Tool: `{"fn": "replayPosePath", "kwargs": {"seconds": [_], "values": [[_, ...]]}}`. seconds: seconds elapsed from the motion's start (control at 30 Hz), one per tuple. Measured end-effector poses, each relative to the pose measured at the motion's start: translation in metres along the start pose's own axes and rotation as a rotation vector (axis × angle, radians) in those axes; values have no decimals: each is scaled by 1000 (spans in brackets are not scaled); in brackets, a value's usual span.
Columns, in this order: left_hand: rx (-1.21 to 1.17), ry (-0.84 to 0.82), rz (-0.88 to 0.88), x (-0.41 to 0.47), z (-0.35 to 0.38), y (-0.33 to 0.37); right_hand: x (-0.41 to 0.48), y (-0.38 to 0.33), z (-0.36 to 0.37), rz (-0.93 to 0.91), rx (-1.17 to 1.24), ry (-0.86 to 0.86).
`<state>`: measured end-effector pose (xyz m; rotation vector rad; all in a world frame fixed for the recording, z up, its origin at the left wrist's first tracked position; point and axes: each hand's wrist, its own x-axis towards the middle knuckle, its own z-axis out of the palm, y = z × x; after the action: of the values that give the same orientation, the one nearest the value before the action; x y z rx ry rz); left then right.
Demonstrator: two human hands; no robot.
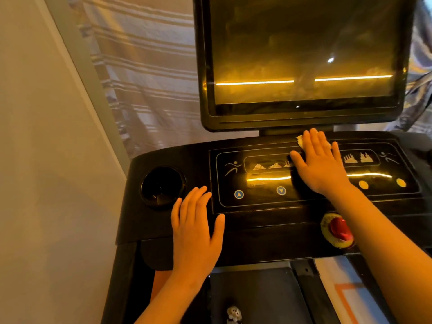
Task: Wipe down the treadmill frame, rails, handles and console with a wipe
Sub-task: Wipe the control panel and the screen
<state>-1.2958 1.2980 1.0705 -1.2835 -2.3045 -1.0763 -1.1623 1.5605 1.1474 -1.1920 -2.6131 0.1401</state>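
Observation:
The black treadmill console (pixel 257 202) fills the middle of the head view, with a dark screen (pixel 304 54) standing above it. My right hand (pixel 320 164) lies flat with straight fingers on the upper part of the button panel, pressing a pale wipe (pixel 301 140) that peeks out at the fingertips. Most of the wipe is hidden under the palm. My left hand (pixel 196 230) rests flat and open on the console's left part, just beside the panel's edge, holding nothing.
A round cup holder (pixel 162 187) sits left of my left hand. A red safety knob on a yellow base (pixel 337 230) is near my right forearm. A beige wall (pixel 46 160) stands close on the left, and a striped curtain (pixel 145 78) hangs behind. The belt (pixel 254 298) lies below.

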Motion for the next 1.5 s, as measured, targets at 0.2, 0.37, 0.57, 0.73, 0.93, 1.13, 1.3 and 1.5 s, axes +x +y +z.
{"fn": "replayPosePath", "kwargs": {"seconds": [0.2,0.37,0.57,0.73,0.93,1.13,1.3,1.5], "values": [[49,-12,-39,-1,1,-2,-32,-106,30,-250,-2,-2],[45,7,-62,-3,1,-4,-57,-114,40,-427,-53,-17],[47,32,-89,-2,3,-1,-45,-6,10,-126,-58,-6],[77,46,-101,-3,2,1,-59,-49,26,-141,-17,25],[93,59,-138,-3,-2,4,-94,-94,47,-439,-43,-22],[80,63,-131,-4,-3,6,-68,6,14,-254,-114,-23],[81,67,-143,-5,-2,6,-81,-10,10,-144,-86,-41],[63,70,-152,-5,-2,3,-134,-98,52,-337,-4,-38]]}}
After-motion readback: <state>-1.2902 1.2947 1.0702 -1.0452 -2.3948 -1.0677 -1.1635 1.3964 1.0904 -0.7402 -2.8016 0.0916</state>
